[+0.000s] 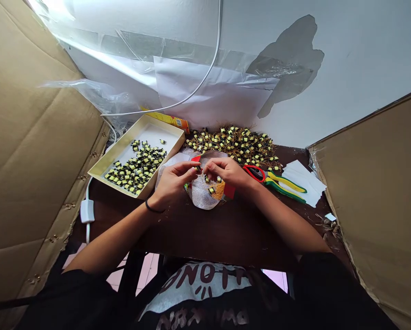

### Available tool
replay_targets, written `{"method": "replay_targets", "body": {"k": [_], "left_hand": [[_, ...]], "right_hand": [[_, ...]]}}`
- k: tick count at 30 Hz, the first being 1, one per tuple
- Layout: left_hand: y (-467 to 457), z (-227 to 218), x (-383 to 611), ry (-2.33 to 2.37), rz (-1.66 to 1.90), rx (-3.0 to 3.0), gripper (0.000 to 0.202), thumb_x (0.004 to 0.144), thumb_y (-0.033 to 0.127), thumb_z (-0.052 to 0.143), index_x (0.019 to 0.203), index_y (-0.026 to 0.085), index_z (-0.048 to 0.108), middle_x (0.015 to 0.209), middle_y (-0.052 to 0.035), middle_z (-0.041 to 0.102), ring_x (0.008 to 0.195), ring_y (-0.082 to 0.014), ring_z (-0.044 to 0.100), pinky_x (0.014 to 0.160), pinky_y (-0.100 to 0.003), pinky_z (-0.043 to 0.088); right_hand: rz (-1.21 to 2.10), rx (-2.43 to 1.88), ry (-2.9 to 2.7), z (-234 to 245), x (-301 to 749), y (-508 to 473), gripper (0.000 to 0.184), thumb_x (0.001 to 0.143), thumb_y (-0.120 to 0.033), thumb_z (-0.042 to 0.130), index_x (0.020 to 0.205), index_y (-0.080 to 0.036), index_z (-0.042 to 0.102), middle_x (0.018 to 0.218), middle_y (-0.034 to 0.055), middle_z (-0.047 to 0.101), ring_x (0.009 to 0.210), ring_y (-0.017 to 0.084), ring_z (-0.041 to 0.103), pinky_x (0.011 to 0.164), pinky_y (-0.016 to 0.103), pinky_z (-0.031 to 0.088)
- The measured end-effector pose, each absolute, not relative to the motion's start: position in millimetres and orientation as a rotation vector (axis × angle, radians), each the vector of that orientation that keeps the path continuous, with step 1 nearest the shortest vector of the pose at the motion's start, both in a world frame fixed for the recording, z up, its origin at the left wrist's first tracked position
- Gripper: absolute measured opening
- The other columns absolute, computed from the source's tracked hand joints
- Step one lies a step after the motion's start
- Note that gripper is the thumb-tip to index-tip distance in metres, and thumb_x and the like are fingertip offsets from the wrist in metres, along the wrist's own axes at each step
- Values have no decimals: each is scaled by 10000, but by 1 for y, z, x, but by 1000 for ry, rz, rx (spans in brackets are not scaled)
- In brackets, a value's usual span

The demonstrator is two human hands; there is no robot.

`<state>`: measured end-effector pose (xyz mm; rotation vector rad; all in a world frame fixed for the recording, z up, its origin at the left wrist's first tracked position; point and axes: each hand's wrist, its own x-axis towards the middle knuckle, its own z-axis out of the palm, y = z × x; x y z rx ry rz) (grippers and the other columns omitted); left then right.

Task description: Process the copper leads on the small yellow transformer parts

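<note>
My left hand (173,179) and my right hand (227,172) meet over a white mesh pad (203,192) on the dark table (198,233). Both pinch one small yellow-and-black wound component (199,169) between their fingertips. A few loose components and a tuft of copper wire (218,190) lie on the pad. A heap of the same components with copper leads (239,143) lies just beyond my hands. A shallow cream box (123,149) at the left holds several finished-looking pieces (136,167).
Red-handled scissors (255,172) and green-yellow pliers (284,184) lie right of my hands, on white paper slips (304,181). Cardboard sheets (30,151) stand at both sides. A white cable with a switch (87,211) hangs at the left; plastic film covers the wall behind.
</note>
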<state>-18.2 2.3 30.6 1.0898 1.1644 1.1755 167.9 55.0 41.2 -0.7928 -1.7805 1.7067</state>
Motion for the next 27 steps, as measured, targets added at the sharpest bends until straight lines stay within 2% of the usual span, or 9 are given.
{"method": "replay_targets", "body": {"k": [8,13,19,23,27], "left_hand": [[2,30,-18,1223,1194,1145,392,667,436,793,943,162,748,852,-60,725,689,-145,629,630,-254,508],[2,30,-18,1192,1171,1107,399,660,434,800,940,157,741,837,-51,718,689,-129,625,623,-225,502],[2,30,-18,1148,1173,1032,387,658,416,809,938,161,734,829,-41,707,715,-130,631,645,-218,504],[2,31,-17,1083,1178,908,367,627,384,836,901,162,734,815,-27,691,720,-120,622,663,-216,498],[4,31,-18,1007,1169,810,340,600,346,857,853,158,731,817,-17,675,722,-109,614,695,-229,502]], "right_hand": [[1820,-832,-1809,45,167,51,336,722,-468,703,757,-138,652,648,-9,588,586,86,511,546,215,415],[1758,-809,-1832,46,166,51,238,719,-366,681,716,-148,587,641,-26,549,586,83,484,563,222,409],[1520,-847,-1937,49,167,49,161,773,-315,589,752,-165,537,683,-21,541,597,93,481,572,230,405],[1190,-837,-2060,46,166,49,89,812,-250,537,778,-168,531,725,-3,558,626,107,492,589,239,408],[877,-768,-2133,40,166,51,91,855,-228,521,779,-177,520,752,15,552,693,129,500,636,257,418]]}}
